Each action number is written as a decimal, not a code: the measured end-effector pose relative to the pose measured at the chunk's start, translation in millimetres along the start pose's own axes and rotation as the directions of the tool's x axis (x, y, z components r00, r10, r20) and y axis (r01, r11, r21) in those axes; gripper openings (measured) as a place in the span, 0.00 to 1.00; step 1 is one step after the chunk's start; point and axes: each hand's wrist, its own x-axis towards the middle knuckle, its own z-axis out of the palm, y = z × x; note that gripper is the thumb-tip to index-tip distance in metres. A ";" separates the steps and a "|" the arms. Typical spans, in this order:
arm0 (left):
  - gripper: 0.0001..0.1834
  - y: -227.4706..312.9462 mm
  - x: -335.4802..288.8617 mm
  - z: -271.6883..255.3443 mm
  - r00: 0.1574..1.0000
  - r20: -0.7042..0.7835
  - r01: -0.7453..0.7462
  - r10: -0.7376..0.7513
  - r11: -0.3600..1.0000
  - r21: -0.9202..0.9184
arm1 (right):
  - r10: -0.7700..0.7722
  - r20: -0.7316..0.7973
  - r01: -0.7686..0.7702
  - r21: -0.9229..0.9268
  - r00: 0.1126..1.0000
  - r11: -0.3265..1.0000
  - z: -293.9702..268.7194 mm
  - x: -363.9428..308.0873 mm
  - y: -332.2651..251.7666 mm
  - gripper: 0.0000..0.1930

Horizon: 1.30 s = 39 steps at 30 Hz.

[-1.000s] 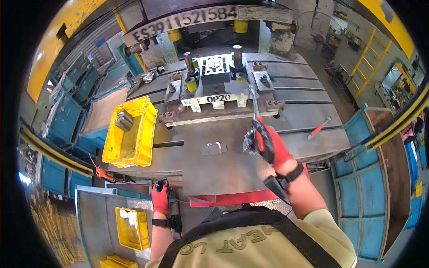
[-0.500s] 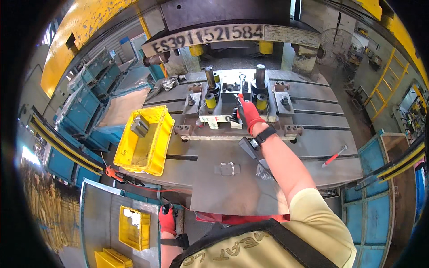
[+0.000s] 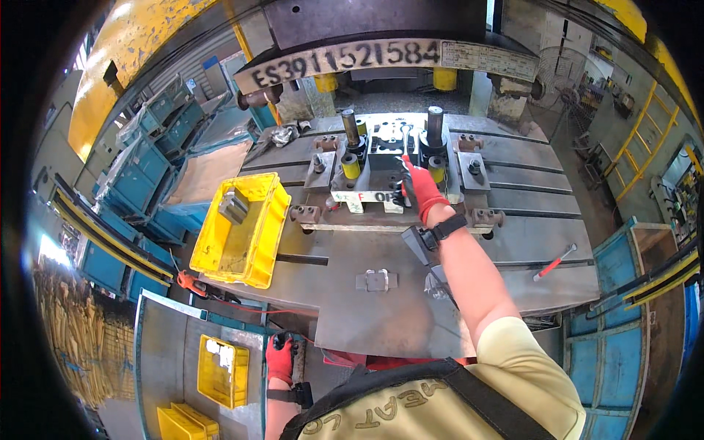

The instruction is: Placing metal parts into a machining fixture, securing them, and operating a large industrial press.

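Observation:
My right hand (image 3: 421, 187), in a red glove with dark fingers, reaches over the front of a metal die set (image 3: 357, 196). It is closed round the red handle of a slim metal tool (image 3: 405, 139), whose shaft points away over the die's bright, holed top. Two guide posts stand on the die, the left post (image 3: 350, 128) and the right post (image 3: 435, 126). Low at the left, my left hand (image 3: 279, 361), also red-gloved, has curled fingers beside the edge of a side table (image 3: 169, 330). What those fingers grip, if anything, is hidden.
A yellow bin (image 3: 275, 235) holding metal blocks stands left on the press bed. A small metal piece (image 3: 377, 280) lies near the front, and a red-handled tool (image 3: 555, 262) lies right. The press's upper part (image 3: 381, 62) hangs above. Yellow bins (image 3: 236, 378) sit on the side table.
My right hand has shifted slightly right with the tool. A dark piece across the die's middle no longer shows there; the bright holed surface does. My left hand stays by the side table.

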 end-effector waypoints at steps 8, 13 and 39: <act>0.15 7.1 -6.1 1.0 0.999 0.011 0.052 -0.052 0.999 0.005 | 0.109 -0.010 -0.109 0.011 0.994 0.994 -11.1 -12.9 -16.2 0.26; 0.14 -2.3 -9.0 1.6 0.984 0.170 0.056 -0.052 0.998 -0.018 | -0.133 0.002 0.133 0.060 0.991 0.989 -17.0 -44.9 -38.5 0.22; 0.22 -75.0 -15.8 47.2 0.346 0.882 -0.686 0.320 0.728 0.005 | 0.550 -0.672 -0.341 0.432 0.495 0.835 -114.5 -427.8 152.7 0.10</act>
